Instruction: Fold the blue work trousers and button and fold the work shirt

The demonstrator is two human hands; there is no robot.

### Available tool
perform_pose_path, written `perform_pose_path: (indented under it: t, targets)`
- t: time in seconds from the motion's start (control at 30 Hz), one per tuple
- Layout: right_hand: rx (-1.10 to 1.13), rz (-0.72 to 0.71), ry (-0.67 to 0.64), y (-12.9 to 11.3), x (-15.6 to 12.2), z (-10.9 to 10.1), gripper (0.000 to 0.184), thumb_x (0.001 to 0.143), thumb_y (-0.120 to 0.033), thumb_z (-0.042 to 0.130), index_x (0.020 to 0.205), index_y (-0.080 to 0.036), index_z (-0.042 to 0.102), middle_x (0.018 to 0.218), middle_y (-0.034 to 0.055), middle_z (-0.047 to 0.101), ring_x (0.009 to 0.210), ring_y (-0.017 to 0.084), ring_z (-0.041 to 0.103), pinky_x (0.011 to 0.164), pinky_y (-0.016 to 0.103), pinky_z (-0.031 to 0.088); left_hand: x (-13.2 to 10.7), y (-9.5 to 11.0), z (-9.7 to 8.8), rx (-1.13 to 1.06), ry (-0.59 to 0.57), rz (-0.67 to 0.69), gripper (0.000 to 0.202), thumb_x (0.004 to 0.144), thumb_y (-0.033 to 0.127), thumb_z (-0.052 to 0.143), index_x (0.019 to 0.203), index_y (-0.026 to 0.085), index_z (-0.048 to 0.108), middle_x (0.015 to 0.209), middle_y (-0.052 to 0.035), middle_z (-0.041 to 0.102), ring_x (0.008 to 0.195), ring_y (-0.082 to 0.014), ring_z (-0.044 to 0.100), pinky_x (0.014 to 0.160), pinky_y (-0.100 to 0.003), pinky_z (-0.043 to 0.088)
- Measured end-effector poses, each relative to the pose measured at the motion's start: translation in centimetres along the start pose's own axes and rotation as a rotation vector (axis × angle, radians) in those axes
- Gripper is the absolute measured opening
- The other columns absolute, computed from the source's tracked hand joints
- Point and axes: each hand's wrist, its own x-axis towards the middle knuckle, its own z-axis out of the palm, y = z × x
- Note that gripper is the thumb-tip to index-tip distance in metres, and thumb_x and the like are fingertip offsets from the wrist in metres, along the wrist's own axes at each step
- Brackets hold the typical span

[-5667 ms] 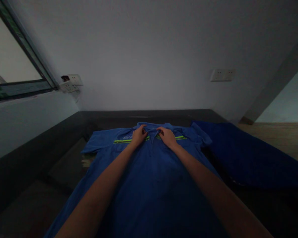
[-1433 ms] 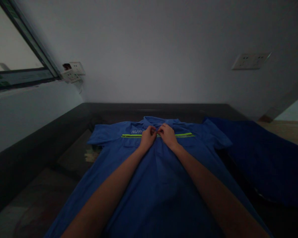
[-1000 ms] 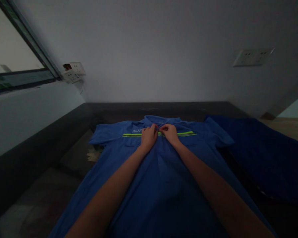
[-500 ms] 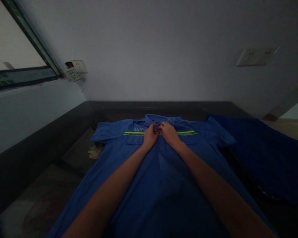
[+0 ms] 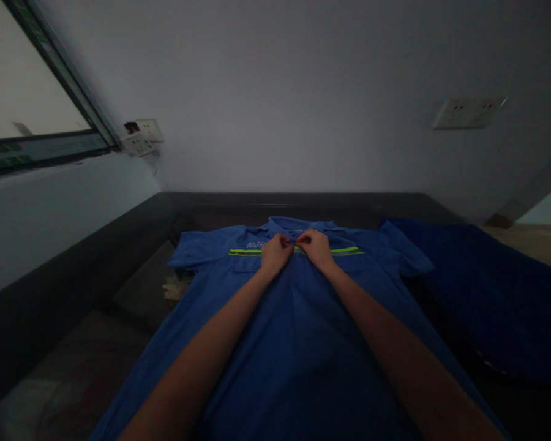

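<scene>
A blue short-sleeved work shirt (image 5: pixel 298 343) with a yellow-green reflective stripe (image 5: pixel 245 252) across the chest lies flat, front up, collar toward the far wall. My left hand (image 5: pixel 273 254) and my right hand (image 5: pixel 318 249) meet at the middle of the chest, just below the collar. Both have their fingers pinched on the shirt's front placket at the height of the stripe. What lies between the fingertips is too small and dark to make out.
The shirt rests on a dark table (image 5: pixel 133 288) set against a white wall. A darker blue garment (image 5: pixel 482 300) lies to the right. Wall sockets (image 5: pixel 468 111) sit at the upper right, more sockets (image 5: pixel 142 138) by a window frame at left.
Both hands stay pinched at the placket near the stripe, with only small finger shifts. Earlier they were slightly higher, at the collar. The view has shifted a little.
</scene>
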Motion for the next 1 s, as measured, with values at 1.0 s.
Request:
perform_pose_path:
  t: [1.0]
  targets:
    - [0.018, -0.062, -0.092, -0.1, 0.0, -0.2, 0.017, 0.073, -0.002, 0.065, 0.081, -0.016, 0.071, 0.079, 0.0026, 0.066, 0.073, 0.016, 0.063, 0.069, 0.026, 0.05, 0.4, -0.4, 0.7, 0.095, -0.097, -0.031, 0.023, 0.087, 0.023, 0.051, 0.077, 0.015, 0.069, 0.07, -0.0036, 0.066, 0.069, -0.0175, 0.059, 0.063, -0.024, 0.041]
